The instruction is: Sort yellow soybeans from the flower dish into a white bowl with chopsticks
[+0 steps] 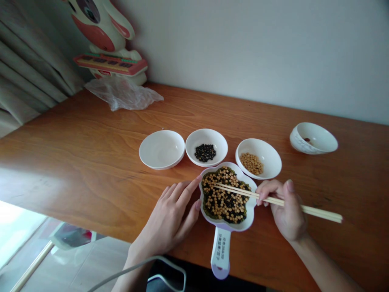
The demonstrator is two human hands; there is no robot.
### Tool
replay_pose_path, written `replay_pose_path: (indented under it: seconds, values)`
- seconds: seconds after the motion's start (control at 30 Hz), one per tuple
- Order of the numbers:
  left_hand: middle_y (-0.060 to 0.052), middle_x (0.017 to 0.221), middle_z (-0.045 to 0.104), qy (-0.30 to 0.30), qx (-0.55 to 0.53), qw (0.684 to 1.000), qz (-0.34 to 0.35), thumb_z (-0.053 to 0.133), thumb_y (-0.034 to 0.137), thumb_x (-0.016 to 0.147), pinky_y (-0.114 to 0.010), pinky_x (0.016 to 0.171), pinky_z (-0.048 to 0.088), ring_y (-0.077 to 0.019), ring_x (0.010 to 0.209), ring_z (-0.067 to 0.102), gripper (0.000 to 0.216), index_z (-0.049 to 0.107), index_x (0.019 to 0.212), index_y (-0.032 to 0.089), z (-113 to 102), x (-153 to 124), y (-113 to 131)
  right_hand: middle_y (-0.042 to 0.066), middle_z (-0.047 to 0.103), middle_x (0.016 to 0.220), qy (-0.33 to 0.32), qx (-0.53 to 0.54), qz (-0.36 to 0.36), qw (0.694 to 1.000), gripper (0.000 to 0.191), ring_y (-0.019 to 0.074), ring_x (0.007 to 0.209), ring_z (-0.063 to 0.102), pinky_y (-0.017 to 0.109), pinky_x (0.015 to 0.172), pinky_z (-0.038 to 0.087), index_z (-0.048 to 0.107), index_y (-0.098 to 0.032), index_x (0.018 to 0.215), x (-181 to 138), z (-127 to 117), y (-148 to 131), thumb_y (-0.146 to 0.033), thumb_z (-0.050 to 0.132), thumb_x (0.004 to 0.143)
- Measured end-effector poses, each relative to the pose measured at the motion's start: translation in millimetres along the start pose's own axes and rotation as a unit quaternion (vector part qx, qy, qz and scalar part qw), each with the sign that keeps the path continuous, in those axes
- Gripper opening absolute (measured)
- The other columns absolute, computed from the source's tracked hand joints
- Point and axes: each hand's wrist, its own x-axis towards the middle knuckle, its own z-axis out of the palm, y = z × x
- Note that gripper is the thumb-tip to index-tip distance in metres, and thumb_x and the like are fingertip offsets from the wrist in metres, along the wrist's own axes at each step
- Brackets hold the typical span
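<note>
A pair of pale chopsticks (pixel 322 213) is gripped in the right hand (pixel 288 211), whose fingers and thumb are closed around the shafts; the tips are lowered over the beans in a flower-shaped dish (pixel 251 217), though whether a bean is pinched between them cannot be told. The left hand (pixel 168 215) is laid palm down with its fingers loosely extended, nothing being grasped by it, and its index fingertip is brought to the left rim of the dish. The dish is set near the front edge of the wooden bench (pixel 91 162), its printed handle (pixel 221 249) pointed toward the person. Its floor is covered with mixed beans (pixel 226 194), in which tan, black and green ones can be made out. Behind it, three white bowls are ranged: the left bowl (pixel 162 149) is placed just beside the middle bowl (pixel 221 144), in which a heap of black beans (pixel 205 153) is held, while tan beans (pixel 251 163) are gathered in the right bowl (pixel 270 158). Farther right, a fourth bowl (pixel 323 140) is stood apart, with something small and brownish inside. At the back left, a clear plastic bag (pixel 126 96) is crumpled before an animal-shaped toy (pixel 111 65) fitted with a keyboard.
</note>
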Motion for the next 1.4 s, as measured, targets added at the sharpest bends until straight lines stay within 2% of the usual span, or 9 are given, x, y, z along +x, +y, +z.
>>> replay_pose_path:
  seconds: [0.2, 0.37, 0.77, 1.03, 1.23, 1.4]
  values:
    - [-0.011, 0.150, 0.057, 0.002, 0.003, 1.000, 0.004, 0.044, 0.034, 0.110, -0.050, 0.113, 0.046, -0.0282, 0.128, 0.057, 0.060, 0.025, 0.167, 0.029, -1.0, 0.7, 0.5, 0.005, 0.063, 0.063, 0.010, 0.026, 0.003, 1.000, 0.068, 0.0185, 0.065, 0.054, 0.032, 0.060, 0.040, 0.070, -0.023, 0.071, 2.7, -3.6, -0.3, -0.056, 0.025, 0.110]
    - [-0.009, 0.150, 0.058, 0.002, 0.003, 1.000, 0.001, 0.045, 0.033, 0.110, -0.048, 0.113, 0.046, -0.0271, 0.128, 0.058, 0.061, 0.024, 0.167, 0.030, -1.9, 0.6, 0.7, 0.005, 0.063, 0.065, -0.019, 0.017, -0.011, 1.000, 0.071, 0.0195, 0.067, 0.054, 0.032, 0.061, 0.043, 0.070, -0.023, 0.073, 1.2, -2.8, -0.7, -0.060, 0.021, 0.109]
    - [-0.010, 0.149, 0.059, 0.003, 0.006, 1.000, 0.002, 0.045, 0.034, 0.110, -0.048, 0.112, 0.047, -0.0272, 0.127, 0.059, 0.061, 0.025, 0.167, 0.029, -1.5, 0.5, 1.5, 0.005, 0.066, 0.073, -0.057, -0.053, -0.064, 0.995, 0.052, 0.0228, 0.080, 0.061, 0.038, 0.077, 0.047, 0.071, -0.026, 0.080, -2.0, -2.8, 5.8, -0.048, 0.035, 0.110]
    - [-0.009, 0.153, 0.055, -0.002, 0.016, 1.000, 0.001, 0.044, 0.034, 0.110, -0.049, 0.114, 0.044, -0.0281, 0.130, 0.057, 0.062, 0.023, 0.167, 0.029, -2.5, 0.7, 1.9, 0.005, 0.067, 0.074, -0.045, -0.085, -0.066, 0.993, 0.046, 0.0231, 0.078, 0.062, 0.038, 0.076, 0.047, 0.070, -0.025, 0.080, -4.2, -1.6, 7.2, -0.042, 0.041, 0.110]
    - [-0.009, 0.154, 0.054, 0.000, 0.013, 1.000, 0.007, 0.045, 0.033, 0.110, -0.047, 0.113, 0.044, -0.0273, 0.130, 0.056, 0.062, 0.023, 0.167, 0.029, -2.2, 0.2, 0.9, 0.005, 0.066, 0.072, -0.010, -0.043, -0.037, 0.998, 0.050, 0.0212, 0.076, 0.061, 0.035, 0.069, 0.044, 0.071, -0.024, 0.079, -2.9, 0.7, 6.5, -0.046, 0.038, 0.111]
    - [-0.009, 0.154, 0.054, -0.002, 0.012, 1.000, 0.004, 0.044, 0.033, 0.110, -0.047, 0.112, 0.044, -0.0278, 0.130, 0.056, 0.061, 0.023, 0.167, 0.029, -1.7, 0.3, 0.6, 0.003, 0.065, 0.069, -0.009, -0.025, -0.031, 0.999, 0.052, 0.0179, 0.070, 0.057, 0.033, 0.064, 0.041, 0.069, -0.024, 0.079, -0.6, 1.1, 5.4, -0.042, 0.034, 0.113]
